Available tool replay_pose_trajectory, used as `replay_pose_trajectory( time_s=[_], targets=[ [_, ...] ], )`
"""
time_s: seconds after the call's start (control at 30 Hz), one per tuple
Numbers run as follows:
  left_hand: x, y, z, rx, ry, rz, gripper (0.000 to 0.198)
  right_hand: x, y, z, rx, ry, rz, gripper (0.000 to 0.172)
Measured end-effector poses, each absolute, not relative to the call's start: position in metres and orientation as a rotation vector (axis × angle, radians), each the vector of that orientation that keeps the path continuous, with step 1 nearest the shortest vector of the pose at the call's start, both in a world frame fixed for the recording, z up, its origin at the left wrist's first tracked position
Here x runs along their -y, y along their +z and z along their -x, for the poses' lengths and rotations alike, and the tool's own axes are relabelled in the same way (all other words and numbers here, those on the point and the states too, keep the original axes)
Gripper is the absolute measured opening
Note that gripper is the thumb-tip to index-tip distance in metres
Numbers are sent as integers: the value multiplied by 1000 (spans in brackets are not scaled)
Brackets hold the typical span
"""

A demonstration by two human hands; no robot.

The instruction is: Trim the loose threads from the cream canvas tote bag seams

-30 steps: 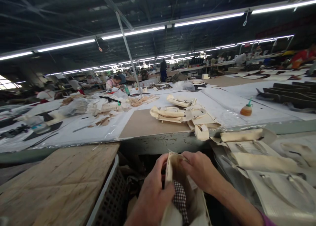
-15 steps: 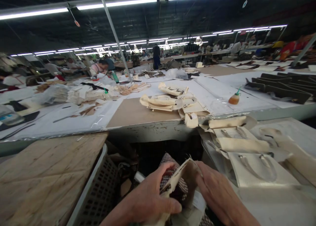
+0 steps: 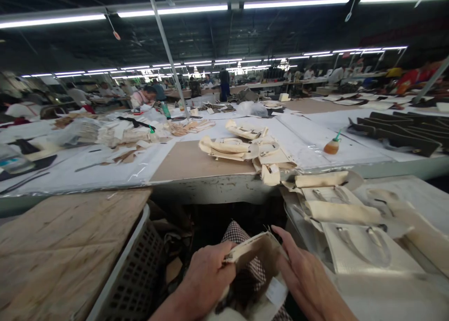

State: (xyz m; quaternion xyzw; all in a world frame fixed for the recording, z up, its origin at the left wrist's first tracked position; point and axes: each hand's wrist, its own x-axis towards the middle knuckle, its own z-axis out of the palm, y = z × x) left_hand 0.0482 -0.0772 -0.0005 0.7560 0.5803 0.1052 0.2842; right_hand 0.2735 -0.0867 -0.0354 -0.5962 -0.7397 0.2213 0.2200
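My left hand and my right hand hold a cream fabric bag with a black-and-white checked lining at the bottom centre. The left fingers are closed on the bag's near rim. The right fingers press along its right side, spreading the mouth open. A white label shows inside the bag. Several finished cream bags lie just to the right of my hands.
A wooden board over a grey plastic crate sits at left. The long white worktable ahead bears a pile of cream bags, an orange glue bottle and dark fabric pieces. Other people work at tables farther back.
The bag has come down from upright and its mouth has been pulled open, showing the checked lining and label. My hands sank lower in view as the camera tilted up.
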Motion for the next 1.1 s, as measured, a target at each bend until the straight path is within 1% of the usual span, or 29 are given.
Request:
replay_pose_trajectory(
  time_s=[0.13, 0.2, 0.27, 0.33, 0.4, 0.47, 0.57, 0.7, 0.77, 0.97, 1.1],
  targets=[
    [67, 44, -40, -1439, 241, -2091, 12, 93, -19, -272, 1925, 644, 1533, 49],
    [64, 64, -38, -1428, 170, -2119, 12, 97, -20, -268, 1858, 700, 1460, 47],
    [60, 70, -38, -1433, 68, -2123, 13, 99, -28, -262, 1831, 770, 1398, 42],
    [58, 61, -38, -1452, -4, -2094, 12, 98, -40, -258, 1821, 865, 1377, 34],
    [59, 43, -39, -1484, -22, -2051, 9, 96, -50, -257, 1795, 960, 1401, 31],
    [62, 27, -39, -1513, -37, -2038, 15, 93, -55, -258, 1757, 978, 1444, 32],
    [68, 19, -38, -1527, -104, -2034, 24, 89, -52, -261, 1731, 808, 1439, 40],
    [69, 25, -35, -1537, -153, -2012, 32, 83, -42, -261, 1818, 558, 1280, 29],
    [69, 27, -33, -1535, -152, -2012, 33, 79, -39, -260, 1884, 515, 1239, 25],
    [72, 21, -28, -1553, -87, -2021, 31, 72, -29, -251, 2044, 474, 1184, 26],
    [72, 17, -24, -1527, -101, -1991, 33, 65, -23, -247, 2148, 442, 1109, 22]
  ],
)
